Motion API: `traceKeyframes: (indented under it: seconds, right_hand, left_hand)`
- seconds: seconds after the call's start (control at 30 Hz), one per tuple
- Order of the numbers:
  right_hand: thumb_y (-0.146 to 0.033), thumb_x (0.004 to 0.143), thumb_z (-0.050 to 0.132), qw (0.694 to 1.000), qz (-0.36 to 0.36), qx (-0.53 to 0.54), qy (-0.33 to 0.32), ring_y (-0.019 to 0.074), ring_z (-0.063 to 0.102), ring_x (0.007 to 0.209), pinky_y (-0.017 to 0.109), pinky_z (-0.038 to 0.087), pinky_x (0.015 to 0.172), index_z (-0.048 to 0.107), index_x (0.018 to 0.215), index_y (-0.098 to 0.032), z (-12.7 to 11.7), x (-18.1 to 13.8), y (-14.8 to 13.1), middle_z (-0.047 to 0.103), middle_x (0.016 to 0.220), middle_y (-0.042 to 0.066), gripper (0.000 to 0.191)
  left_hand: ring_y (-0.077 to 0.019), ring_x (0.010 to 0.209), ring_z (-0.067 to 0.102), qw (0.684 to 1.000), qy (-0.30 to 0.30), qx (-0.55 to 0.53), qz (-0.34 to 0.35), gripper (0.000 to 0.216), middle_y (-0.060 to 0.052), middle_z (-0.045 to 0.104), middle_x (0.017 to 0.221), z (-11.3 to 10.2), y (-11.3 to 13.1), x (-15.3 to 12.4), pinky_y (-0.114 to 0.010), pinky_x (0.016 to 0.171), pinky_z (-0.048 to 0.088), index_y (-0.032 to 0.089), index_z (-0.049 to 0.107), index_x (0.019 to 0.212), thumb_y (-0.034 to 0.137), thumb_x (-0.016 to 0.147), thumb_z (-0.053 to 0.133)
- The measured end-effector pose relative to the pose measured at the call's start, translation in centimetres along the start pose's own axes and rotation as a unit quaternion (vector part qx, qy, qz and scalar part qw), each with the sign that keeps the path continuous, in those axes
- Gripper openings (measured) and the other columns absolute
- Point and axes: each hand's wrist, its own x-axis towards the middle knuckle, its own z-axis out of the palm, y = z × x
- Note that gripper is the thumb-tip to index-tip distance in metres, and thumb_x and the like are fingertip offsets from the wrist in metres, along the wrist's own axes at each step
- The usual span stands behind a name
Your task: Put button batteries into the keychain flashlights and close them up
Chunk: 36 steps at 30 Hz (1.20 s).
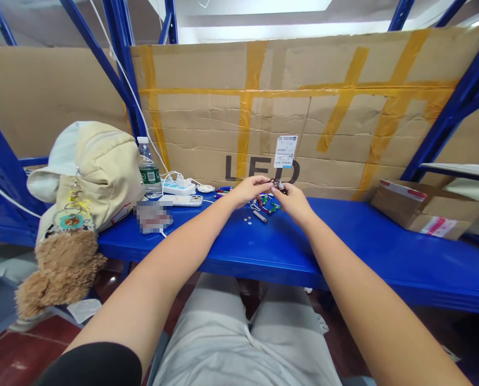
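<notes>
Both hands pinch one small dark keychain torch (278,185) just above the blue shelf (364,241): left hand (249,190) on one end, right hand (293,202) on the other. Loose coloured torches (266,203) and button cells (247,219) lie on the shelf below it. It looks light, rigid and slick, so grip the barrel, not the ring.

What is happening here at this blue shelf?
A seated person works at a blue metal shelf. The left hand and the right hand together pinch a small dark part just above the shelf; it is too small to identify. Below the hands lie small colourful pieces, a short metal cylinder and tiny round discs. A beige backpack, a water bottle and a phone are to the left, a cardboard box to the right.
</notes>
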Motion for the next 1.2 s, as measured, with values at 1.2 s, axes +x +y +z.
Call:
traceKeyframes:
  seconds: [1.2]
  right_hand:
    - [-0.021,0.083,0.058,0.857,-0.171,-0.484,-0.044,0.0265,0.067,0.083,0.030,0.034,0.057,0.063,0.099,-0.024,-0.5,-1.3,-1.1,0.074,0.094,0.008,0.016]
  left_hand:
    - [-0.0137,0.052,0.045,0.951,-0.151,0.261,-0.069,0.037,-0.002,0.051,0.057,-0.6,-0.9,-1.6,-0.028,0.053,0.037,0.018,0.049,0.064,0.034,0.091,0.031]
